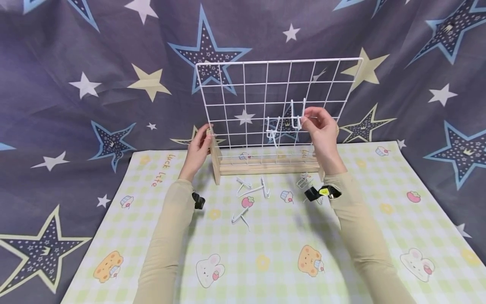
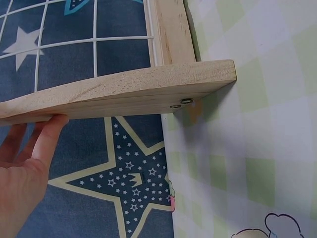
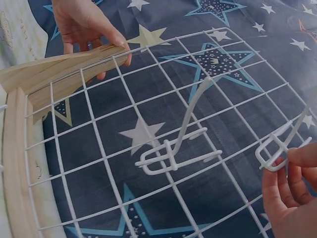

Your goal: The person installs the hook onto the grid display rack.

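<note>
Presently, the counter point(image 1: 265, 238) bears a wire-grid rack point(image 1: 279, 62), far side. Left hand point(image 1: 199, 147) grips its left wooden upright point(image 1: 215, 163); right hand point(image 1: 322, 128) pinches a white hook point(image 1: 292, 112), seating unclear. Completed: one hung hook point(image 3: 172, 154); outstanding: loose hooks point(image 1: 241, 216), nearer.

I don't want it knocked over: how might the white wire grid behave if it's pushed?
The wire grid may tip, as it rises well above its low wooden base. It should feel fairly stiff, with straight wires crossing in a regular mesh. It's probably light for its size, being mostly open gaps.
</note>
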The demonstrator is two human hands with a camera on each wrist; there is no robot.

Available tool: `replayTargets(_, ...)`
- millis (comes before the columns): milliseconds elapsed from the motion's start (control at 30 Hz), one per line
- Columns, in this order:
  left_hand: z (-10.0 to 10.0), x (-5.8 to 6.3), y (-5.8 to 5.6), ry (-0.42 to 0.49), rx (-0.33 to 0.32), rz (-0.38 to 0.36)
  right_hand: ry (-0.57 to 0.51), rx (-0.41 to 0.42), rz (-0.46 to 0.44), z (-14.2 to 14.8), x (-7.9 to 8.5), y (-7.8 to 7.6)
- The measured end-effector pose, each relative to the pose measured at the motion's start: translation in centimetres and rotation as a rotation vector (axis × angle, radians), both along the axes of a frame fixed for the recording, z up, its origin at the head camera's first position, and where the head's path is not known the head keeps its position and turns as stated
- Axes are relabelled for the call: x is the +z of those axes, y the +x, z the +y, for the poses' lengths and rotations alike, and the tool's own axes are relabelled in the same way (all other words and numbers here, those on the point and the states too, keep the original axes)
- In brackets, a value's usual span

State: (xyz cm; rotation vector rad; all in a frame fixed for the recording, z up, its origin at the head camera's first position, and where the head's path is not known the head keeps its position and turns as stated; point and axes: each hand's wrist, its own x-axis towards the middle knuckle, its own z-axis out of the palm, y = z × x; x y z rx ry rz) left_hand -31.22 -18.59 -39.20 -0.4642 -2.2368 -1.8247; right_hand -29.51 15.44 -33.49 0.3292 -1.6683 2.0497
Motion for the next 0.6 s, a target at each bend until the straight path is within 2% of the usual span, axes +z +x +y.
replayTargets(133,-0.3,-1.0,-1.0,-0.001,0.008,0.013,-0.03,-0.008,-0.012,-0.1,1.1,-0.2)
replayTargets(233,-0.5,-2.1,-1.8,-0.009,0.023,0.03,-0.038,-0.016,0.015,-0.3,1.8,-0.5)
replayTargets(333,-0.5,-2.5,-2.1,-0.019,0.029,0.037,-0.029,-0.02,0.052,-0.4,2.5,-0.8)
replayTargets(600,-0.5,-2.1,-1.8,-0.001,0.016,0.007,-0.069,-0.021,0.083,-0.6,4.2,-1.4)
